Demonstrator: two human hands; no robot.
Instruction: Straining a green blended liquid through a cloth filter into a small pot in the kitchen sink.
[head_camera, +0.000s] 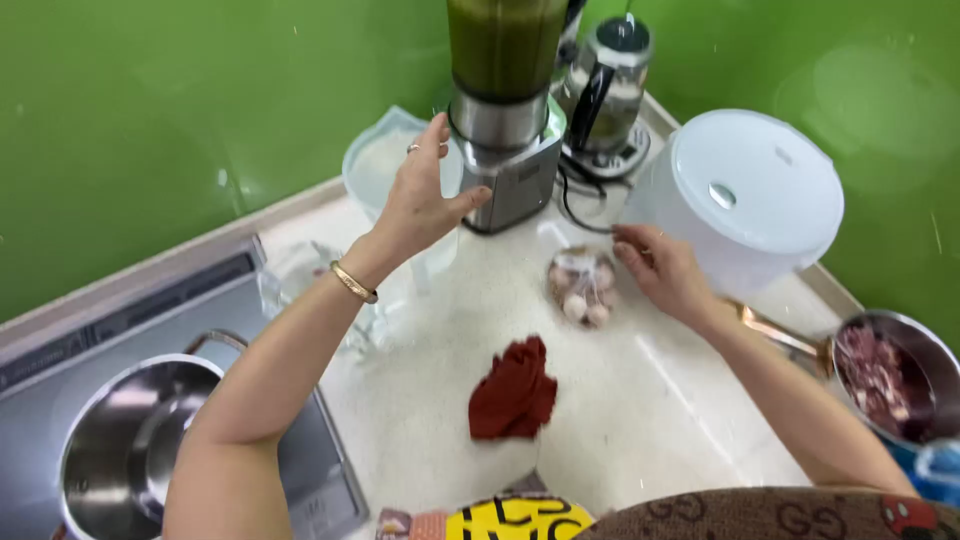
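Left hand: left hand (425, 200) spread open, palm against the steel base of the blender (505, 150), steadying it rather than clutching.
Right hand: right hand (662, 270) with fingers pinched together at the knotted top of a clear bag of garlic (583, 287), which lies on the counter between both hands.
Progress: the blender jar already holds a smooth green liquid; the bag looks still closed.
Just behind the grip: a kettle (610, 85) and a white lidded pot (745, 195).
Nearer the body: a red cloth (513, 392).
Far right: a steel bowl (900, 345) of raw meat.
Far left: an empty steel pot (140, 445) on the cooktop.
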